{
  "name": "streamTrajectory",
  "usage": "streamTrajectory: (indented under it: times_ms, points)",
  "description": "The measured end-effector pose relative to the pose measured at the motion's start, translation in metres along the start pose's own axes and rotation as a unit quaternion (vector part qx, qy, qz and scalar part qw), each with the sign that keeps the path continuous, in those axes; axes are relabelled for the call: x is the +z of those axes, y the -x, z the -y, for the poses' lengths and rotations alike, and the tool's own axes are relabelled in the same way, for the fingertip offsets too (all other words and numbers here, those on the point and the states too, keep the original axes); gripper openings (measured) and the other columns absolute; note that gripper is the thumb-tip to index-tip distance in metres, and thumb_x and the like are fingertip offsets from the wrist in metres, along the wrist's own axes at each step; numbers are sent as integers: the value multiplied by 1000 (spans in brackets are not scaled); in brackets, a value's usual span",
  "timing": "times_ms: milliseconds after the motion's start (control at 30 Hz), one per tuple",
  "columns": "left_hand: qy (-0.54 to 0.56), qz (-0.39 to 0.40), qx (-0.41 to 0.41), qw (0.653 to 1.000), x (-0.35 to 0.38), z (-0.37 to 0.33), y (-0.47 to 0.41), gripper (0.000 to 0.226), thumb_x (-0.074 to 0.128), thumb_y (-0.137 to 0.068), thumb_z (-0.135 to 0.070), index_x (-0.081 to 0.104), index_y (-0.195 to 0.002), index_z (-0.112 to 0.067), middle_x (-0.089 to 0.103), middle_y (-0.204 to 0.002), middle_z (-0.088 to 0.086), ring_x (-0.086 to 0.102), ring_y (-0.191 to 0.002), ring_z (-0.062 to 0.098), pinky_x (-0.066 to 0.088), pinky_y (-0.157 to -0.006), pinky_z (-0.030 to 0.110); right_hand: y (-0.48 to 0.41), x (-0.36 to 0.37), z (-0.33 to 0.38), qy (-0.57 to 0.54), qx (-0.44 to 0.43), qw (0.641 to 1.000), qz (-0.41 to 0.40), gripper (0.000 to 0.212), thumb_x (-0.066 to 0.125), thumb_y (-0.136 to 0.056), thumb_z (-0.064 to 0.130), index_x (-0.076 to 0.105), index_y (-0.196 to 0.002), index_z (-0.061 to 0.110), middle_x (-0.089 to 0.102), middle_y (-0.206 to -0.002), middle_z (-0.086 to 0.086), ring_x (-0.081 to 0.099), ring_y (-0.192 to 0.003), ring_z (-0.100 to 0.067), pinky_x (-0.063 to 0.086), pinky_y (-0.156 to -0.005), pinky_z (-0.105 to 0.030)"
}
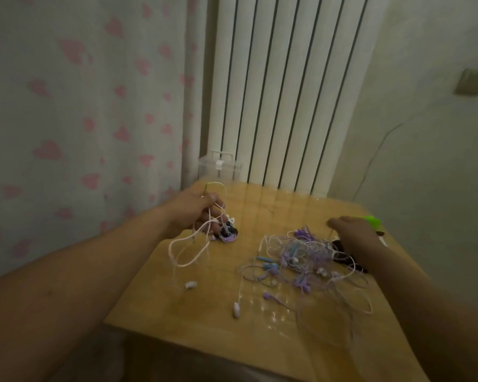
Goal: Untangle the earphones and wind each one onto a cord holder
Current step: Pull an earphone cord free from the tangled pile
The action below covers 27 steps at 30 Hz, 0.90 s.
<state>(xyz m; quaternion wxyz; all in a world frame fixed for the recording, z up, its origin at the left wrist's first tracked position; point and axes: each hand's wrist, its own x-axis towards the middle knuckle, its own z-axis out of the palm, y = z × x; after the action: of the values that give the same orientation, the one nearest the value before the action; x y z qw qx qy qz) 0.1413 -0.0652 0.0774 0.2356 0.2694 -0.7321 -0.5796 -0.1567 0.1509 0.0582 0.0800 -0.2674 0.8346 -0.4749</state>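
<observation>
My left hand (195, 213) grips a white earphone cord (185, 250) above the table's left side; its loops hang down and one white earbud (190, 285) dangles near the table edge. Just right of that hand lies a small black-and-purple cord holder (228, 233) with purple cord on it. A tangle of purple, white and blue earphones (301, 260) covers the middle right of the wooden table (204, 321). My right hand (351, 232) reaches over the far right of the tangle, fingers pointing left; whether it holds anything is hidden by blur.
A green object (373, 220) and dark items (342, 255) lie by my right hand. A clear plastic box (220, 166) stands at the table's back left against the white radiator (282, 92). A curtain (80, 106) hangs at the left.
</observation>
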Motion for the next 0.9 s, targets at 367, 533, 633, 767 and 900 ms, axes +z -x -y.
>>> streamTrajectory:
  times_ms: [367, 533, 633, 767, 900]
  points:
    - [204, 83, 14, 975, 32, -32, -5, 41, 36, -113, -38, 57, -143, -18, 73, -128, 11, 70, -120, 31, 57, -100, 52, 79, 57, 82, 108, -339, 930, -95, 9, 60, -102, 29, 65, -103, 23, 62, -91, 9, 61, -85, -11, 46, -68, -23]
    - [308, 49, 3, 950, 43, -27, -8, 38, 39, -112, -37, 60, -142, -26, 69, -133, 7, 70, -113, 20, 60, -85, 36, 119, 102, 121, 40, -386, 916, 108, 13, 64, -101, 31, 63, -114, 28, 63, -96, 17, 62, -86, 4, 52, -69, -13]
    - [339, 26, -13, 940, 42, -19, -11, 42, 40, -110, -35, 56, -145, -20, 56, -151, 3, 61, -125, 21, 54, -95, 35, 104, 115, 119, 15, -336, 921, 199, 10, 64, -101, 27, 68, -106, 19, 71, -92, 5, 68, -83, -3, 57, -71, -24]
    - [318, 13, -31, 948, 47, -3, -14, 37, 46, -108, -32, 62, -137, -16, 69, -127, 1, 69, -106, 18, 56, -76, 31, 97, 123, 107, -29, -276, 935, 223, 18, 67, -98, 25, 61, -115, 26, 73, -98, 0, 72, -89, -11, 62, -83, -41]
    - [296, 30, -26, 954, 66, 2, -15, 20, 57, -102, -28, 64, -112, -12, 61, -96, 10, 64, -80, 17, 50, -65, 30, 97, 121, 99, -65, -206, 959, 183, 22, 70, -93, 13, 60, -110, 22, 72, -97, -2, 71, -87, -14, 60, -73, -34]
